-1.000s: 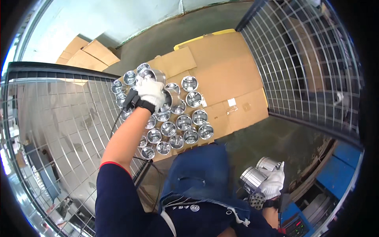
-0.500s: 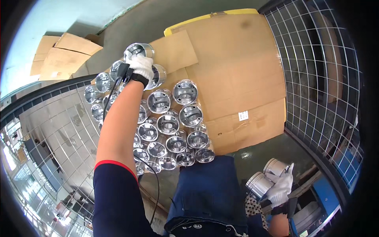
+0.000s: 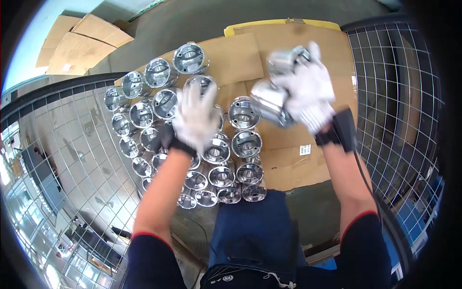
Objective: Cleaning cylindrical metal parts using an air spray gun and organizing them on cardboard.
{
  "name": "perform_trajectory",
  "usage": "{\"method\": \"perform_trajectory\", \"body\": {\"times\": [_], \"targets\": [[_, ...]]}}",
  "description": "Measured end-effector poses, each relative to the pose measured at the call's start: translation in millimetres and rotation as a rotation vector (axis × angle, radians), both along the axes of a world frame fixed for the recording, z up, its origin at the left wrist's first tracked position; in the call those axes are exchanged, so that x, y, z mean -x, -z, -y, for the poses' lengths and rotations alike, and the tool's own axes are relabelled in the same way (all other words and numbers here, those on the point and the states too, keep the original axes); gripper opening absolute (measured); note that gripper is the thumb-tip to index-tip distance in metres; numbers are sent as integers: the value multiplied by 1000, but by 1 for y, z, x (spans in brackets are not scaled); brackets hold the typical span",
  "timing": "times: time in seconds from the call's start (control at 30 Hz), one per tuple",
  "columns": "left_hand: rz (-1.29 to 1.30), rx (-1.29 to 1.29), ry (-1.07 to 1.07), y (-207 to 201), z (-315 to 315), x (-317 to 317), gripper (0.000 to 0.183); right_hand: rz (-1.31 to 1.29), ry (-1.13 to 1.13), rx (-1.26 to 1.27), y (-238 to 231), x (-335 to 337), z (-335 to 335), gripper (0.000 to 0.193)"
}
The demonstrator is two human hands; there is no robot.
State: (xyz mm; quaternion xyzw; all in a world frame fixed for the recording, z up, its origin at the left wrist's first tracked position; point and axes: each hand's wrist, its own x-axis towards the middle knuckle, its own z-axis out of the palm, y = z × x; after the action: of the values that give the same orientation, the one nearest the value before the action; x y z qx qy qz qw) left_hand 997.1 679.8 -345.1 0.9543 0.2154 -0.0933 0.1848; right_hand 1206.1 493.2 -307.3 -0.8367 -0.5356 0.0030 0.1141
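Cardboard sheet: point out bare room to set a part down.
Free: cardboard between the standing pistons, yellow edge and right mesh panel, though the right hand holds two pistons above it. Crowded: left side, packed beneath the left hand.

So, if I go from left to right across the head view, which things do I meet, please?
Folded cardboard → gloved left hand → two held metal pistons → gloved right hand → right-side wire mesh panel.

The place looks like a factory workshop. Rows of shiny metal pistons stand on cardboard between wire mesh panels.
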Motion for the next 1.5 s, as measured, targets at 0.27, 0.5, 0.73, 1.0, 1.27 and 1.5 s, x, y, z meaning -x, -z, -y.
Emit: {"method": "perform_trajectory", "body": {"times": [0.27,0.5,0.73,1.0,1.27,1.5], "targets": [[-141,644,-451,-107,178,197,48,795,-237,396,157,-16,-130,6],[-431,575,-679,-147,233,275,51,1474,-280,367,158,4,-147,38],[-308,579,-686,-147,240,277,53,888,-188,37,89,36,-125,25],[-400,657,-499,-202,192,270,38,-313,279,405,-36,182,130,52],[-438,491,274,-217,168,252,36,-742,1107,567,-167,353,311,68],[-474,523,886,-263,210,259,26,-789,1530,322,-288,520,312,69]]}}
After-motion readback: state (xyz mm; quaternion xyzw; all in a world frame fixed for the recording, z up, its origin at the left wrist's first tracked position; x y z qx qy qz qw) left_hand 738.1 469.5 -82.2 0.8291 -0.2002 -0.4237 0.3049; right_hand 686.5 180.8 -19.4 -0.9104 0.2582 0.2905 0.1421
